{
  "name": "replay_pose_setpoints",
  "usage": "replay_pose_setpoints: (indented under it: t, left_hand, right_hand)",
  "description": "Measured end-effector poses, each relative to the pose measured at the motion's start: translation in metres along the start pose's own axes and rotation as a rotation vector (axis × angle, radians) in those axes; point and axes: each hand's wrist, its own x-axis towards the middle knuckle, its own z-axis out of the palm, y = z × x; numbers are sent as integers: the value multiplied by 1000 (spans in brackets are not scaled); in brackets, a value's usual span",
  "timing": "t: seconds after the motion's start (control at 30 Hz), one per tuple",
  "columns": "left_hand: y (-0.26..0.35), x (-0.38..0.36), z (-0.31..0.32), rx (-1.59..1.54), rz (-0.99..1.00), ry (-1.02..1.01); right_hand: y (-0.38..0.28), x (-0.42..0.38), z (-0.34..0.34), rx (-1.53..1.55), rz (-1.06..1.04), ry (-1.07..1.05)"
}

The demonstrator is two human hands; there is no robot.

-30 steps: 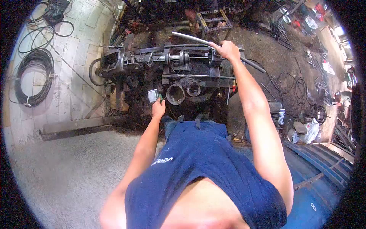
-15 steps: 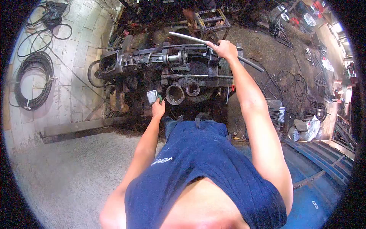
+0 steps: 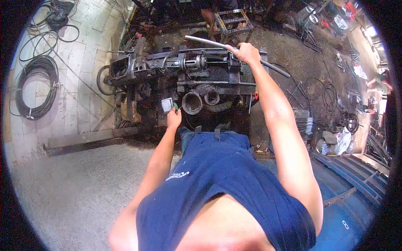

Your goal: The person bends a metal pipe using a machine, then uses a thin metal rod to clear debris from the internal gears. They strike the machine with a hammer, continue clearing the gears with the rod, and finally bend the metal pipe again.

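Note:
My right hand [image 3: 247, 53] is closed round a long, slightly bent metal rod [image 3: 274, 68] that lies across the far right part of a dark, greasy machine [image 3: 167, 62]. Lower and to the left, my left hand [image 3: 173, 118] grips a small item with a pale square face [image 3: 167, 104] and a green edge, beside the machine's near side. Just right of that item is a round metal opening [image 3: 192, 103], with a smaller ring [image 3: 212, 97] next to it.
A perforated metal stool [image 3: 232, 21] stands beyond the machine, near another person's arm [image 3: 208, 16]. Coiled cable [image 3: 37, 88] lies at the left. Stacked rods [image 3: 303, 123], a white bag [image 3: 343, 141] and blue metal panels [image 3: 335, 217] are at the right.
Both hands keep nearly the same place and grip. At the far right edge, part of another person has come into view.

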Motion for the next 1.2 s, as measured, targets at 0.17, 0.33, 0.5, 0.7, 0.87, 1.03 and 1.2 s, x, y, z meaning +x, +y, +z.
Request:
replay_pose_setpoints:
  t: [0.17, 0.33, 0.5, 0.7, 0.87, 1.03, 1.2]
  left_hand:
    - [2, -2, -2, -16, -2, 20]
    - [-7, 1, 4, -36, 41, 57]
    - [-5, -1, 3, -27, 13, 31]
    - [-6, -3, 3, 9, 46, 56]
    - [-9, 0, 6, -9, 64, 64]
    - [-4, -2, 1, 9, 35, 49]
    - [-6, -1, 3, -28, 45, 23]
  right_hand:
    - [2, 0, 1, 5, 13, -8]
    - [7, 1, 2, 15, 18, -12]
    - [5, 2, 0, 7, 5, -8]
    - [-3, -2, -3, 3, 8, -16]
    - [-1, 0, 0, 3, 20, -8]
    - [4, -2, 0, 28, 27, -2]
    - [3, 0, -1, 18, 20, -24]
